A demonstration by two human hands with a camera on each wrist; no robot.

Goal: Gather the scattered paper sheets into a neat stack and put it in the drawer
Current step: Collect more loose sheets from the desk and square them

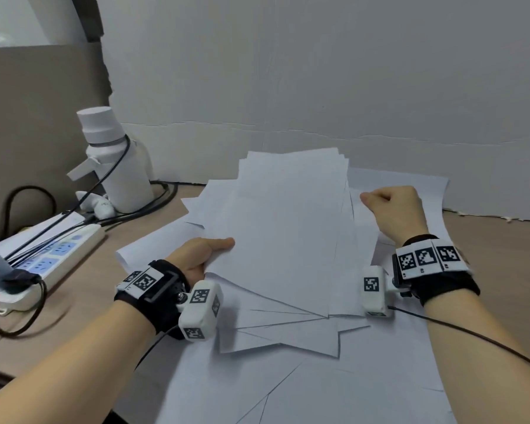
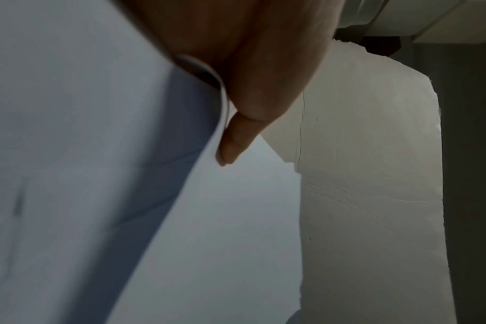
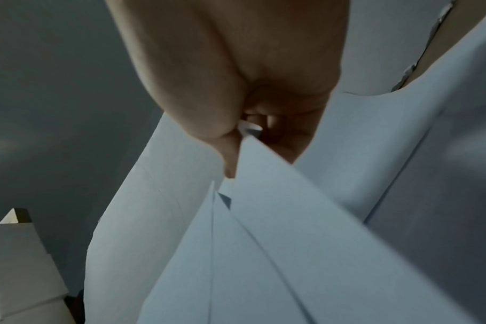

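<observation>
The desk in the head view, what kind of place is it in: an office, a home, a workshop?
Most likely an office or study desk, though a home corner is possible. Loose paper sheets cover a wood-look desktop, a power strip with plugged cables lies at the left, and a white water bottle stands by the wall.

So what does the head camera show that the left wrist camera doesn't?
Only the head view shows the whole scene: both hands, the right hand pinching sheets, the white bottle, the power strip and loose sheets spread over the desk. Only the left wrist view shows, up close, the thumb pressed against a paper edge. Both show the left hand holding the paper sheets.
</observation>
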